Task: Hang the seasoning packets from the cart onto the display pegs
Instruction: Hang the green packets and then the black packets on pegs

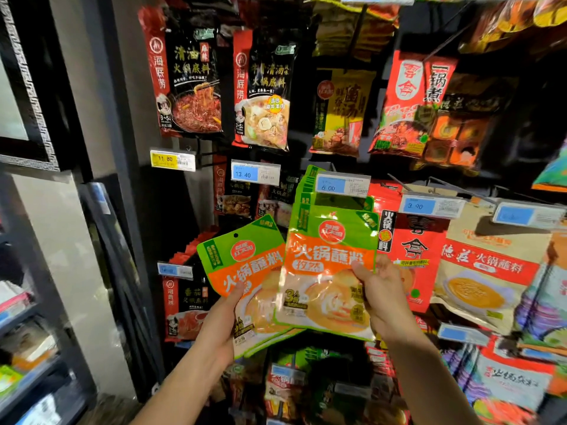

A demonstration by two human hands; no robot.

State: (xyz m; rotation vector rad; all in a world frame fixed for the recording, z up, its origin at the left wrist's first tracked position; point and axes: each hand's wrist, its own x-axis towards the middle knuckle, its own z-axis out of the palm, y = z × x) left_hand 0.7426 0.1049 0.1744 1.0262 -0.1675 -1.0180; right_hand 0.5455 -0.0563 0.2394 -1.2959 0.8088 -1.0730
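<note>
Seasoning packet [328, 271], green on top and orange below, is held up just under the blue price tag [340, 186] that reads 6.00. It says 火锅蘸料 in big white letters, then 孜然, and it has a big 3 near the bottom. A red round badge sits near its top. More green packets [303, 194] of the same kind hang right behind it.

The right hand [383, 297] pinches its right edge. The right thumb [360, 269] lies on the front and the other fingers curl round behind.

The left hand [221, 320] holds a small stack [245, 265] of the same packets, tilted to the left. I can count at least two edges at the bottom. The left thumb [236, 291] presses on the front, and the other fingers are hidden behind. A round hole shows near the stack's top.

Three more tags can be read: a yellow tag [167, 159] says 11.80, a second blue tag [245, 173] says 13.40, and a third blue tag [417, 206] says 3.90.

Up top hang two black packets marked 海底捞, the first black packet [187, 78] and the second black packet [264, 90]. Next to them are one yellow packet [340, 111] and one red packet [411, 102] that says 一锅煮. At the right, a tan packet [484, 271] says 德庄 火锅蘸料.
</note>
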